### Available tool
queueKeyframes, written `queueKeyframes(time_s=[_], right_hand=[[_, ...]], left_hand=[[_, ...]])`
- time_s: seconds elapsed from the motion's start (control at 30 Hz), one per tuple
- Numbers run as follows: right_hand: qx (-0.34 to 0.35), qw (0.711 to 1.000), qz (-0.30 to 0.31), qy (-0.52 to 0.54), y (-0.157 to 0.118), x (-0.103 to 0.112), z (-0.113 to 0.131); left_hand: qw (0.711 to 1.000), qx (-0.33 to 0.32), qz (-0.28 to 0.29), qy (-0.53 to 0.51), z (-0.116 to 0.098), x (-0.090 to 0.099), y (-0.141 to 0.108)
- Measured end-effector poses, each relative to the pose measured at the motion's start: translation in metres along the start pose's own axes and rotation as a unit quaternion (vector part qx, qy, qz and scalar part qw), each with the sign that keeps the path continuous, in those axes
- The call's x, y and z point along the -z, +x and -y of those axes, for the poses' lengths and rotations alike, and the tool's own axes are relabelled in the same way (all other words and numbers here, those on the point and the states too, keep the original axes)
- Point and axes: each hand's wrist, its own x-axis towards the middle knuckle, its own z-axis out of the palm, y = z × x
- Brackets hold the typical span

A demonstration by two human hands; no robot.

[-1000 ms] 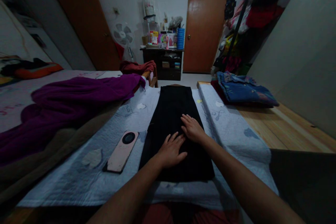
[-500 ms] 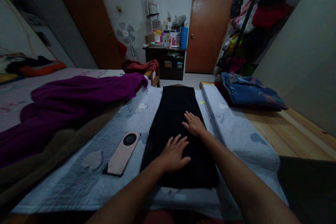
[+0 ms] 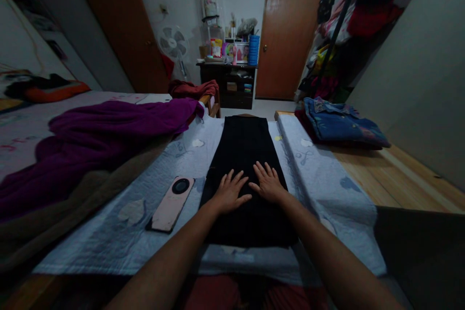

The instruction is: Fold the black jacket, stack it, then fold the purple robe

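Note:
A black garment [image 3: 244, 145], whose exact kind I cannot make out, lies spread lengthwise on a pale quilted cloth [image 3: 196, 155]. My left hand [image 3: 229, 193] rests flat on its left half with the fingers spread. On its right half, my right hand [image 3: 269, 184] lies palm down, also with fingers apart. Both hands touch the cloth without gripping it, side by side with a small gap between them. A pink phone [image 3: 170, 207] with a round black camera ring lies back up to the left of the garment.
To the left are a purple blanket [image 3: 109, 123] and a brown one [image 3: 94, 184] on a bed. A folded denim garment [image 3: 341, 123] sits on a wooden surface [image 3: 378, 184] at right. Farther back stand a fan [image 3: 173, 43], a dark cabinet [image 3: 232, 94] and a door [image 3: 279, 34].
My left hand has slid a little up and left over the black garment. My right hand has shifted slightly nearer to me, and the two are now about level. The view moved slightly.

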Motion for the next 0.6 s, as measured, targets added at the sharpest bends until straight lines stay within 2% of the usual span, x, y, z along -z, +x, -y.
queueKeyframes(time_s=[0.17,0.23,0.43,0.5,0.6], right_hand=[[0.001,0.994,0.089,0.070,-0.036,0.015,0.016],[0.005,0.990,0.106,0.093,-0.051,0.019,0.021],[-0.012,0.994,0.064,0.088,-0.071,0.012,0.034],[-0.013,0.996,0.046,0.079,-0.073,0.008,0.035],[-0.011,0.997,0.034,0.069,-0.074,0.004,0.035]], left_hand=[[1.000,0.005,0.006,0.008,-0.003,-0.003,0.000],[1.000,0.006,0.005,0.015,-0.005,-0.003,0.000],[0.999,0.019,0.020,0.026,-0.009,-0.002,0.000],[0.998,0.035,0.053,0.014,-0.011,0.004,0.002],[0.988,0.067,0.136,-0.031,-0.016,0.019,0.004]])
